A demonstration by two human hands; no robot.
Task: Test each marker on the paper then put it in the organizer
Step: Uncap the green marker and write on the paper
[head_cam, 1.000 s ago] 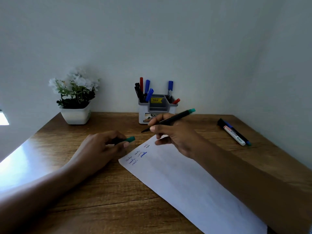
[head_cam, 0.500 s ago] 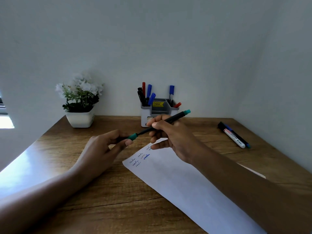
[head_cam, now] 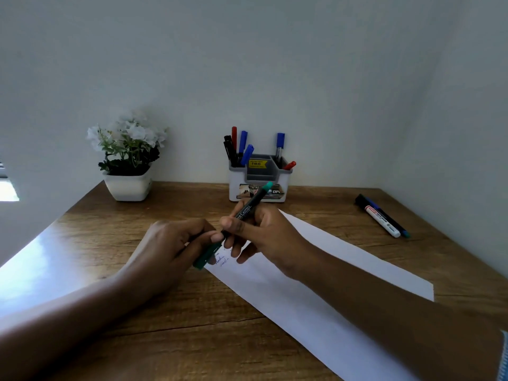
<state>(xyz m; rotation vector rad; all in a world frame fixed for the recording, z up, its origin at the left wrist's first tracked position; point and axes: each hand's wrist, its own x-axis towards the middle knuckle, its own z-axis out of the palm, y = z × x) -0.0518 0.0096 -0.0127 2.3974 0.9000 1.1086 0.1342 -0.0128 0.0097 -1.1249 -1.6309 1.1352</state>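
Note:
My right hand (head_cam: 270, 237) grips a black marker with a green end (head_cam: 248, 209), tilted up toward the organizer. My left hand (head_cam: 170, 251) pinches the marker's green cap (head_cam: 206, 257), which sits in line with the marker's tip, just over the near corner of the white paper (head_cam: 316, 303). Small scribbles show on that corner, partly hidden by my fingers. I cannot tell how far the cap is seated. The white and grey organizer (head_cam: 236, 188) stands at the back against the wall and holds several red, blue and black markers.
Two markers (head_cam: 383, 217), one white and one dark blue, lie side by side on the wooden table (head_cam: 115, 270) at the right, near the side wall. A white pot of white flowers (head_cam: 127, 187) stands at the back left.
My hands came together. The cap in my left hand, apart from the bare tip a second ago, now meets the marker's tip. The marker tilted more steeply.

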